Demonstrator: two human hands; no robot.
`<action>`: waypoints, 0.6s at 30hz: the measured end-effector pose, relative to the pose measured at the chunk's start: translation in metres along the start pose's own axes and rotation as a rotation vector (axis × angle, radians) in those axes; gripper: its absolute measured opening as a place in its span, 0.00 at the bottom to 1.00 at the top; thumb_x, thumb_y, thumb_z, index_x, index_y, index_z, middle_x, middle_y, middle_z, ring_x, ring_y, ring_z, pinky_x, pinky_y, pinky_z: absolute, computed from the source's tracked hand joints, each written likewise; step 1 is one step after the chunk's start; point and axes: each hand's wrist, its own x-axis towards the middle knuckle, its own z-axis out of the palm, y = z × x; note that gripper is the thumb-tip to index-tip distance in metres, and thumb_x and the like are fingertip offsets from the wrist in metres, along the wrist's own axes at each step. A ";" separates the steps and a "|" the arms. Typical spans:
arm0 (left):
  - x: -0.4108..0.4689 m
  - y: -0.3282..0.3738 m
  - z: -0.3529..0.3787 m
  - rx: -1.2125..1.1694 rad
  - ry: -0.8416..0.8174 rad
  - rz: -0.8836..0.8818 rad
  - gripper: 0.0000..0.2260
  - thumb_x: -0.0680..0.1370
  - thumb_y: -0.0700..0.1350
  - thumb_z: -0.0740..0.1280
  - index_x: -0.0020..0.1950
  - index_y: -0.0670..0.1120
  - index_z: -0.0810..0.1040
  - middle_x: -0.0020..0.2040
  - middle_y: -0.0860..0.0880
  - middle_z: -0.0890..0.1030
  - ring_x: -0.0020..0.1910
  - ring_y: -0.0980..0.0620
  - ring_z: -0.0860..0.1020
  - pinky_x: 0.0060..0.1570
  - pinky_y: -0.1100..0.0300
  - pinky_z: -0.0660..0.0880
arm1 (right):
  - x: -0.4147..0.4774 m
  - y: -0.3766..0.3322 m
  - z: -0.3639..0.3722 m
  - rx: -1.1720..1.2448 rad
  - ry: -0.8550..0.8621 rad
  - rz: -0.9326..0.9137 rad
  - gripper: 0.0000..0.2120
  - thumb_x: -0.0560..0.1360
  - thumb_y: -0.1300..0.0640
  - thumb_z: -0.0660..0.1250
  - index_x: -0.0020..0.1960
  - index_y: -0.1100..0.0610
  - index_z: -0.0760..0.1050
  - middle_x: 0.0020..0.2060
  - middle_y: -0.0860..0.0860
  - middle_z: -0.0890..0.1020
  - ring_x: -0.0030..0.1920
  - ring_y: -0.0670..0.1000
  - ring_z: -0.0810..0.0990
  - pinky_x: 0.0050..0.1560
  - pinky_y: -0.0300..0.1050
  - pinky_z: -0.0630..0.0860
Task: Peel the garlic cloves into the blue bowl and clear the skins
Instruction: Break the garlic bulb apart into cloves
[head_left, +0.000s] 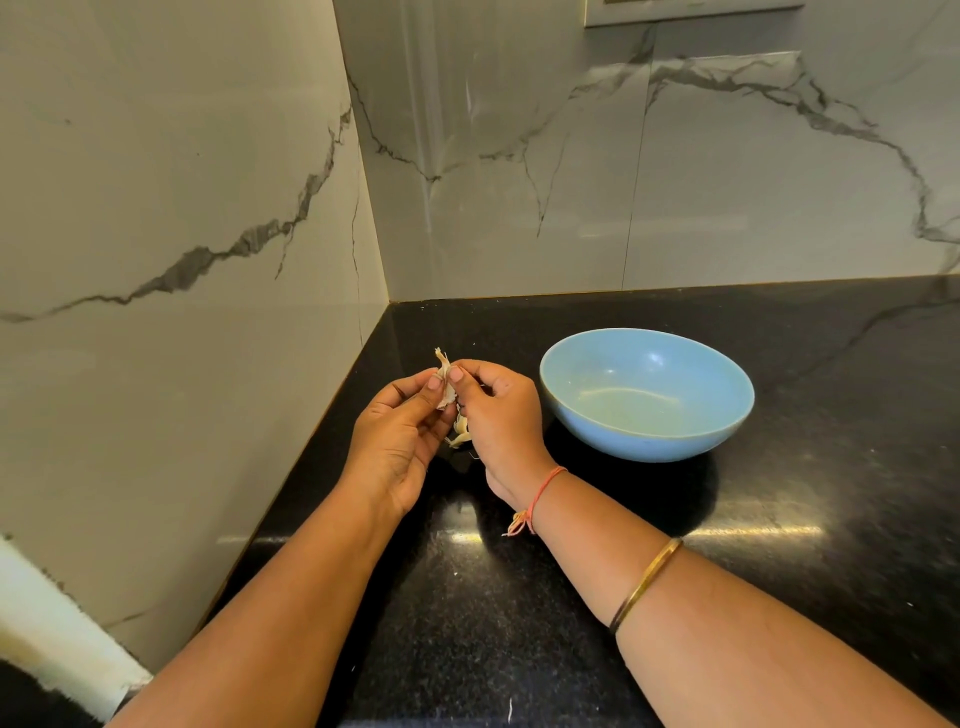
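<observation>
A garlic clove (445, 388) is held above the black table (571, 639), toward its far left corner and close to the left edge, where a veined marble wall (182, 208) rises. The clove is pinched from both sides. The left grip (400, 447), a bare hand with the palm turned upward, is curled round it from the left, with the thumb tip pressed on the papery skin. The right grip (498, 415) is closed on it from the right, with the thumbnail set against the upper end of the clove and the other fingers folded in toward the palm. The two thumbs are almost touching across the clove, and a wisp of dry skin is seen sticking up above them.

Below the clove, between the two grips, pale loose skins (460, 434) are seen. Whether they are caught in the fingers or lie on the table cannot be told.

The blue bowl (649, 441) is set upright on the table just beside the right grip, apart from it and nearer the far edge than the near one. An orange thread band (543, 491) is worn at the right wrist, and a gold bangle (647, 584) further up the forearm. A small pale fleck (510, 709) is seen on the table by the near edge.
</observation>
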 end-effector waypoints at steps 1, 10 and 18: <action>0.000 0.000 0.000 -0.006 -0.003 -0.004 0.05 0.74 0.37 0.67 0.48 0.42 0.80 0.39 0.49 0.85 0.38 0.56 0.82 0.42 0.64 0.79 | 0.000 0.000 0.001 0.026 0.009 0.012 0.08 0.77 0.62 0.64 0.51 0.59 0.81 0.45 0.55 0.83 0.47 0.49 0.81 0.45 0.39 0.77; -0.002 0.000 0.003 -0.034 0.026 -0.005 0.04 0.76 0.36 0.66 0.47 0.42 0.80 0.39 0.49 0.84 0.37 0.56 0.81 0.36 0.68 0.79 | -0.003 -0.005 0.005 0.170 0.093 0.082 0.09 0.78 0.61 0.62 0.43 0.57 0.80 0.37 0.50 0.81 0.34 0.41 0.77 0.33 0.32 0.72; 0.002 0.003 0.001 -0.098 0.040 -0.060 0.05 0.76 0.37 0.66 0.49 0.42 0.80 0.44 0.45 0.83 0.37 0.55 0.81 0.36 0.68 0.79 | 0.000 -0.005 0.001 0.013 0.053 0.093 0.09 0.79 0.58 0.59 0.49 0.58 0.78 0.39 0.52 0.80 0.39 0.45 0.78 0.42 0.41 0.78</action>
